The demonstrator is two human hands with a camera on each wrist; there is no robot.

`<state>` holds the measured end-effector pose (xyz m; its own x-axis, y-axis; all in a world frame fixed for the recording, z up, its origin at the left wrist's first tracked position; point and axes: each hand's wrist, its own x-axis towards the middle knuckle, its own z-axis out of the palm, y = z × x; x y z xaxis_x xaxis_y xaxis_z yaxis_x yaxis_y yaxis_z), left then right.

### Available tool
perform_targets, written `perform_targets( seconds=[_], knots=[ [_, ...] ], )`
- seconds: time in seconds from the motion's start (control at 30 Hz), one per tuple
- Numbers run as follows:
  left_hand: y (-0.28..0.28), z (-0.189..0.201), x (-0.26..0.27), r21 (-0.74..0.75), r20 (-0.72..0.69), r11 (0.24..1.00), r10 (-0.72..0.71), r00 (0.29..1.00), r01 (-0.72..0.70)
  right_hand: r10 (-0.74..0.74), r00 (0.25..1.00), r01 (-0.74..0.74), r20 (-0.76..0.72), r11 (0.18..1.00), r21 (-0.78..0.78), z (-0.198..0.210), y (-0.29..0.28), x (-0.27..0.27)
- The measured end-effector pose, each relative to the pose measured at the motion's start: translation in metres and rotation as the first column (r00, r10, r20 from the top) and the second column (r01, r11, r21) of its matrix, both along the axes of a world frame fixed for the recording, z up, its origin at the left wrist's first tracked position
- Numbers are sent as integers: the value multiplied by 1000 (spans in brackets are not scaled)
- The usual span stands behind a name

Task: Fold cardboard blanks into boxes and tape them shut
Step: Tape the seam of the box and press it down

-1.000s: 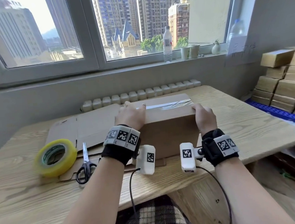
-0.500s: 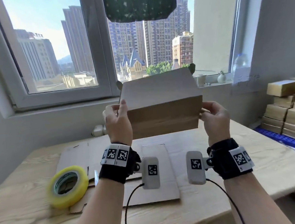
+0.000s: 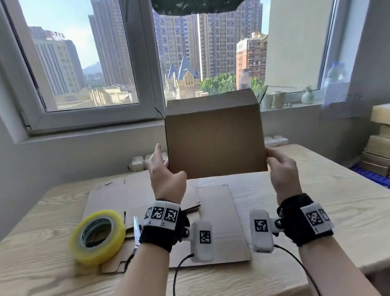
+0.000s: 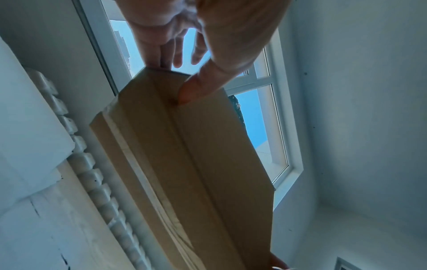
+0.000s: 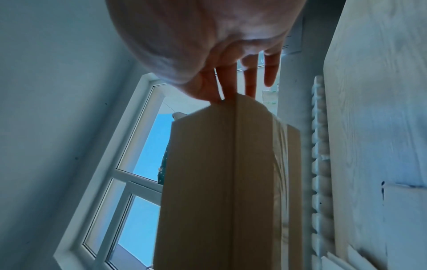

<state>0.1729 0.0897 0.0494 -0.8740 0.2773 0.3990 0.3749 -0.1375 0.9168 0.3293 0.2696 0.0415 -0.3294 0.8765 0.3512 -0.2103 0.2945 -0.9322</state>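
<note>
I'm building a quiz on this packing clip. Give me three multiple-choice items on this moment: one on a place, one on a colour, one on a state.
1. Where does the tape roll lie?
A. on the table, by the person's left arm
B. on the window sill
C. on the stacked boxes

2. What colour is the tape roll?
A. red
B. yellow
C. black

3. How is the cardboard box held?
A. flat on the table under both palms
B. by the right hand alone
C. in the air, gripped at its lower corners by the left hand and the right hand

Key: 1 A, it lies on the wooden table to the left of the left wrist; 2 B, its rim is plainly yellow; 3 C, the box is clear of the table with a hand at each side.
</note>
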Motion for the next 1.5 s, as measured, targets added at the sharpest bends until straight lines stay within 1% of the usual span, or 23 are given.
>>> perform_targets(
  seconds=[0.07,0.13,0.2,0.27,0.37,0.47,0.57,0.73,0.83,0.9,0.97,1.03,1.1,1.17,1.27,1.33,1.4,1.5],
  knots=[
    [7,-3,-7,-73,-12,997,-15,1000,14,-40,995,35,89,998,51,-7,9,-6],
    [20,-6,-16,-128,-23,991,-42,999,39,-88,979,76,185,995,71,-10,19,-10],
    [32,-4,-20,-110,24,991,-77,997,80,-133,965,127,225,991,38,-12,31,-14],
    [47,4,-21,-41,93,989,-137,986,141,-149,955,159,256,987,-22,-15,49,-19],
    [83,8,-28,-20,161,973,-224,961,230,-151,961,184,232,975,-126,-19,83,-29],
    [126,2,-39,-92,225,945,-288,931,315,-167,959,216,230,954,-209,-19,122,-44],
    [165,-5,-47,-195,283,909,-306,909,367,-128,969,189,213,937,-293,-24,155,-61],
    [214,-25,-57,-300,389,840,-324,862,451,-73,979,146,193,906,-397,-42,199,-83],
    [230,-36,-62,-321,443,827,-301,845,462,-40,983,120,179,880,-460,-49,213,-93],
    [238,-44,-66,-317,489,811,-304,818,491,-28,987,101,157,870,-482,-58,224,-100],
    [244,-52,-70,-333,512,785,-314,799,522,-11,986,93,168,867,-489,-87,260,-113],
    [249,-55,-71,-337,506,773,-333,796,538,5,983,89,186,866,-492,-106,279,-119],
    [254,-53,-69,-328,494,769,-354,794,548,49,988,37,149,850,-526,-113,280,-122],
    [257,-52,-66,-338,471,743,-398,787,578,84,986,8,141,832,-555,-85,236,-116],
    [260,-51,-65,-402,440,714,-398,805,573,107,985,-21,137,856,-517,-81,214,-117],
    [258,-53,-69,-442,404,713,-383,830,544,117,982,-29,146,865,-502,-85,205,-117],
    [250,-49,-69,-460,395,713,-369,841,529,135,979,-43,151,865,-499,-86,194,-117],
    [234,-43,-71,-454,399,740,-328,856,495,178,966,-64,188,867,-495,-84,176,-118]
  ],
)
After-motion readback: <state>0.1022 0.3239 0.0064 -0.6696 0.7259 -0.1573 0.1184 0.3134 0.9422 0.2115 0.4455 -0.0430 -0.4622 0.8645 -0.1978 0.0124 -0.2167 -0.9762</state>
